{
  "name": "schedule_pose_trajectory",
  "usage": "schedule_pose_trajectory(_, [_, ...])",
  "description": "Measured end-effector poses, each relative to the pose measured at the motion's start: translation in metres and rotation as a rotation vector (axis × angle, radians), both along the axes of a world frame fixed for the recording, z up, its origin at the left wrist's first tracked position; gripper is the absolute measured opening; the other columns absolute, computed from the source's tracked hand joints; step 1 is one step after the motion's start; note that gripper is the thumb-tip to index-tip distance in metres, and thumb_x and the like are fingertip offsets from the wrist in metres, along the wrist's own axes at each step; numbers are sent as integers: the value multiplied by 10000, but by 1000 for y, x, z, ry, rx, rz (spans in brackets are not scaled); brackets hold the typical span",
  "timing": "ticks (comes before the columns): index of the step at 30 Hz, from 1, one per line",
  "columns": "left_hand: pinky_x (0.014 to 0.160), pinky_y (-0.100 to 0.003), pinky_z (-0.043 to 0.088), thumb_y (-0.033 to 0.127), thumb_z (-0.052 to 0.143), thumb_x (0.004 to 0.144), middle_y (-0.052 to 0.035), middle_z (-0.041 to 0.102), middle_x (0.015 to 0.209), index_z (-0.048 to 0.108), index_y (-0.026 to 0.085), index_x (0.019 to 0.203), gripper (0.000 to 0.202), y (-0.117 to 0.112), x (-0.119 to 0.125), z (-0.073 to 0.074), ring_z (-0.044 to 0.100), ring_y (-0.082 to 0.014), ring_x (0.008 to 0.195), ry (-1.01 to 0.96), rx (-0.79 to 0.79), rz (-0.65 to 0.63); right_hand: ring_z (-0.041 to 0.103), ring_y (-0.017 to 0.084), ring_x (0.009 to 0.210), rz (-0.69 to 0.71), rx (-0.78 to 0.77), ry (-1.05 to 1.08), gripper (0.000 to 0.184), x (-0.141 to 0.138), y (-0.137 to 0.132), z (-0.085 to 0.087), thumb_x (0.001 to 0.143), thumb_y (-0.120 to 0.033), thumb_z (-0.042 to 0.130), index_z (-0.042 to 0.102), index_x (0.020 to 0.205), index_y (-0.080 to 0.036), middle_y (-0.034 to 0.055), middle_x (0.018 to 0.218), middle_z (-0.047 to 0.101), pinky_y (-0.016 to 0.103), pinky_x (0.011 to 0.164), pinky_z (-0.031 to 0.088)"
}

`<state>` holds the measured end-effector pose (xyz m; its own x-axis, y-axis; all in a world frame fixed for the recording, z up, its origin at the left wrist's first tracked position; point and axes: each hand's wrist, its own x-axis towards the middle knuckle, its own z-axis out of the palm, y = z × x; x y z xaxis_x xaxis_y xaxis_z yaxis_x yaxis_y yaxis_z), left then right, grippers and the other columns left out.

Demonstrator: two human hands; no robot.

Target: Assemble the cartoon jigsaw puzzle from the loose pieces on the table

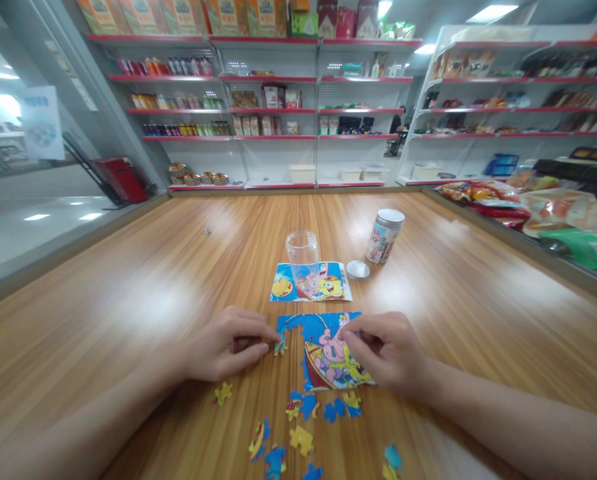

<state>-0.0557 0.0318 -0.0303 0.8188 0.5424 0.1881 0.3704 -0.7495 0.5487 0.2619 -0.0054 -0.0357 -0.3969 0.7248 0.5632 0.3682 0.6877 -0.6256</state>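
Observation:
A partly assembled cartoon jigsaw [328,353] lies on the wooden table [153,280] in front of me. My left hand [228,343] rests at its left edge, fingers pinched on a small puzzle piece [280,346]. My right hand [388,350] is curled over the jigsaw's right side, thumb and forefinger pressed on its top edge. Several loose pieces [303,413] lie scattered nearer to me. Behind the jigsaw lies the reference picture [311,281] with a clear plastic cup [302,257] standing on it.
A printed tin can [384,236] stands at the back right with its round lid [358,269] lying beside it. Snack packets [528,207] fill a counter on the right. Shop shelves [278,100] line the far wall. A small dark object [207,231] lies far left.

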Motion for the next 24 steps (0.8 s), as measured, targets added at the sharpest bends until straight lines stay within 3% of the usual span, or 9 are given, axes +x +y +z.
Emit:
schedule_pose_trajectory(6, [522, -195, 353, 225, 557, 948, 1, 589, 747, 609, 194, 1285, 343, -3, -4, -5, 491, -80, 560, -43, -79, 88, 392, 75, 448, -118, -198, 35, 270, -1, 7, 2, 906, -265, 575, 675, 700, -122, -16, 512, 513, 225, 437, 269])
schedule_pose_trajectory(12, [491, -162, 344, 248, 564, 953, 11, 560, 737, 606, 186, 1284, 339, -3, -6, -11, 477, -66, 553, -82, -173, 150, 405, 80, 455, -134, -221, 42, 269, 1, 7, 0, 914, -282, 573, 683, 726, -125, -17, 514, 519, 227, 441, 277])
schedule_pose_trajectory(17, [486, -163, 339, 261, 561, 960, 10, 543, 728, 604, 165, 1286, 342, -2, -6, -12, 472, -68, 552, -103, -210, 158, 376, 69, 445, 39, -87, -77, 192, -2, 4, 1, 880, -224, 583, 693, 748, -136, -39, 515, 478, 226, 450, 274])
schedule_pose_trajectory(21, [484, -166, 334, 261, 564, 958, 10, 532, 721, 604, 155, 1280, 342, -2, -7, -11, 469, -71, 551, -117, -227, 137, 486, 95, 497, 236, 141, -144, 158, -6, -3, 3, 825, -175, 590, 722, 911, -159, -27, 570, 566, 243, 503, 337])
schedule_pose_trajectory(24, [485, -165, 348, 268, 565, 957, -1, 555, 727, 626, 146, 1243, 317, -1, -7, -11, 489, -78, 563, -120, -240, 133, 552, 107, 543, 330, 188, -215, 173, -7, -8, 5, 821, -165, 575, 709, 930, -172, -22, 613, 611, 251, 521, 357])
